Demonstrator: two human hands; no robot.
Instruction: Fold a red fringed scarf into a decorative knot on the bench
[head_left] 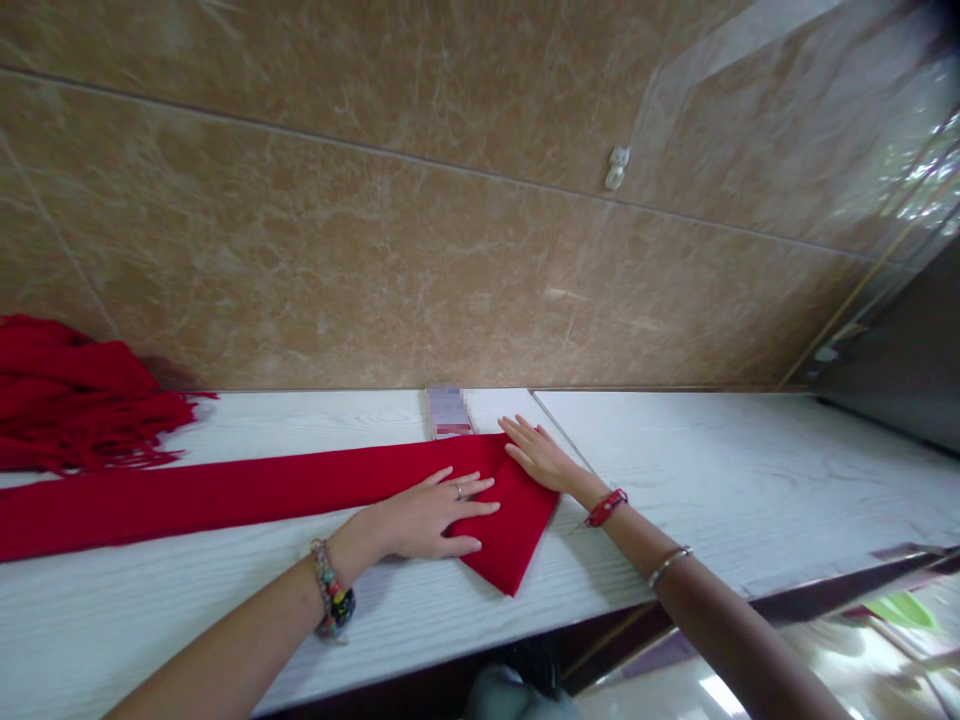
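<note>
A person's left hand (pixel 431 515) lay flat and spread-fingered on a red cloth (pixel 285 487), resting on it rather than gripping. A ring circled one finger, and a beaded bracelet (pixel 328 590) hung at the wrist. The right hand (pixel 536 458), also flattened and loose of any grip, covered the cloth's far right corner, its fingertips reaching the far edge; a red bracelet (pixel 606 508) and a silver bangle (pixel 670 567) ringed that arm.

The cloth stretched as a long band across a white counter (pixel 697 470), running out of view at left, its right end angled to a point toward the near edge. A phone-like slab (pixel 448 410), its face blurred, sat at the cloth's far edge, near both hands. At far left was a fringed red pile (pixel 75 395), just behind the band. Behind the counter rose a tan, marbled wall (pixel 360 250) with a small white fitting (pixel 617 168).
</note>
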